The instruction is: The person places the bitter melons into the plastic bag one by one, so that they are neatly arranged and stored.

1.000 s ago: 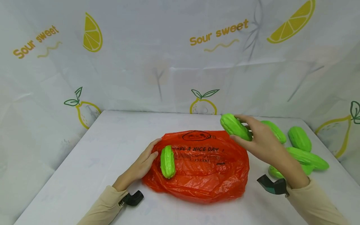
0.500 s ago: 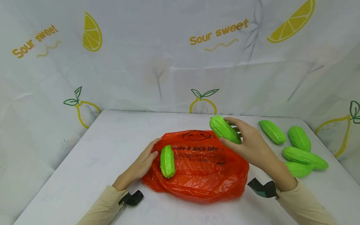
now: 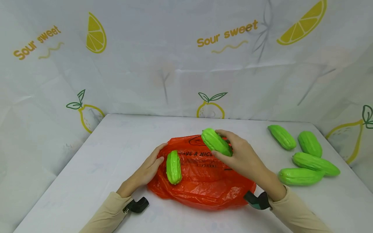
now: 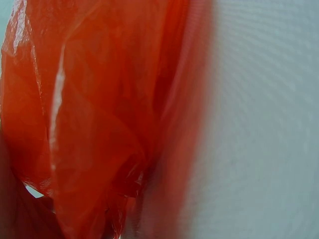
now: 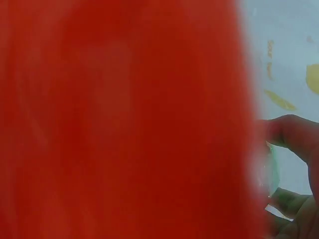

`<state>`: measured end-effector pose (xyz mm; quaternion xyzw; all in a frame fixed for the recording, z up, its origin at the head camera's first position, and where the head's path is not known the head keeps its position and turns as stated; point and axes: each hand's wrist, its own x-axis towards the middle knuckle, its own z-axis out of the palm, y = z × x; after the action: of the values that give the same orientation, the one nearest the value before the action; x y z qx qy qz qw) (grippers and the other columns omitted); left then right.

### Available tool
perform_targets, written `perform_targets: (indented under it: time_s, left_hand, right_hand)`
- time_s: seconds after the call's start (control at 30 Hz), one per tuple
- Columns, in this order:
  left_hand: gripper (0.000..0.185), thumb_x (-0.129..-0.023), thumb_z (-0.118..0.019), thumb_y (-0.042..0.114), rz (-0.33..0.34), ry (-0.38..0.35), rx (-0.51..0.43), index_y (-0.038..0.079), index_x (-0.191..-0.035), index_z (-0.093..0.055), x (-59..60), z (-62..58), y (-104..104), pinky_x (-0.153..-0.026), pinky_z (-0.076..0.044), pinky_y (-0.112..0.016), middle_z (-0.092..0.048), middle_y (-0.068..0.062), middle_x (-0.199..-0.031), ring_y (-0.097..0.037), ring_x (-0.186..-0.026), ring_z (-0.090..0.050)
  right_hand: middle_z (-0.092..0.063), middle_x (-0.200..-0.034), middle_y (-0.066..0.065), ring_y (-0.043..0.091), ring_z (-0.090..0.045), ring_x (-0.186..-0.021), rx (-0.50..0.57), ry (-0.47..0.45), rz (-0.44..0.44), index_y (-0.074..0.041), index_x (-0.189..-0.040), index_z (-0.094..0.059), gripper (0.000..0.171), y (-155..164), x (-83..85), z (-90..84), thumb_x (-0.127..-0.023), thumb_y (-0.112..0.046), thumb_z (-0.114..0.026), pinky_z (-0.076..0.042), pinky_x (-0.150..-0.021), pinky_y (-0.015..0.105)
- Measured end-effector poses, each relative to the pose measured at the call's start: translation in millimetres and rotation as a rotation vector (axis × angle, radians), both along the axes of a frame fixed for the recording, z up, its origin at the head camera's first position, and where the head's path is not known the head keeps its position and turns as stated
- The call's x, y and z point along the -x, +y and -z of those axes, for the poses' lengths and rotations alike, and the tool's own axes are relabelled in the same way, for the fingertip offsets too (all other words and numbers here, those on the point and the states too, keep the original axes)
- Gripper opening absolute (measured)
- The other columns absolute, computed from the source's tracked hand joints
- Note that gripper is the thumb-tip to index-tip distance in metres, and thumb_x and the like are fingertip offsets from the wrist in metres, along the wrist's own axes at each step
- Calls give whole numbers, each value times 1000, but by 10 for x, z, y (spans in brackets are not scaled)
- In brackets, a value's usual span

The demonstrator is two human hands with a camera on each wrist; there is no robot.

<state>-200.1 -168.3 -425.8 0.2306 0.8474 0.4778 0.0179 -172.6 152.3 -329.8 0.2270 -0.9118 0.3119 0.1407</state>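
An orange plastic bag [image 3: 204, 181] lies flat on the white table [image 3: 96, 165] in the head view. One green ridged gourd [image 3: 173, 167] lies on the bag's left part. My left hand [image 3: 148, 168] rests with straight fingers on the bag's left edge, beside that gourd. My right hand [image 3: 236, 155] grips another green gourd [image 3: 216, 142] above the bag's upper middle. The left wrist view is filled by the bag [image 4: 94, 119] and table. In the right wrist view the blurred bag [image 5: 119, 119] fills most of the frame, with fingertips [image 5: 294, 134] at the right edge.
Several more green gourds lie at the table's right side, among them one [image 3: 282, 136] at the back and one [image 3: 300, 176] nearest me. A white cloth with lemon prints [image 3: 180, 58] walls the table on three sides.
My right hand has carried its gourd leftward from the pile at the right to above the bag's middle. The left hand and the gourd on the bag have stayed put.
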Motion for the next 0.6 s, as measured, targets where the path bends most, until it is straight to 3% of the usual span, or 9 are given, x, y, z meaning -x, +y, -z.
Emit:
perform_targets:
  time_s: [0.23, 0.6]
  left_hand:
    - [50, -105, -36, 9, 2, 0, 0, 10, -155, -28, 1, 2, 2, -121, -19, -58, -30, -14, -161, -34, -151, -25]
    - [50, -105, -36, 9, 9, 10, -11, 9, -155, -27, 0, 3, -2, -121, -19, -57, -31, -14, -161, -34, -150, -26]
  right_hand:
    - [-66, -118, 7, 16, -61, -91, 1, -83, -10, -7, -137, -51, 60, -130, -1, 86, -86, -24, -77, -54, -71, 26]
    - [-64, -121, 5, 18, -65, -92, 85, -181, -33, -11, -140, -49, 63, -246, 4, 135, -86, -28, -77, -56, -73, 25]
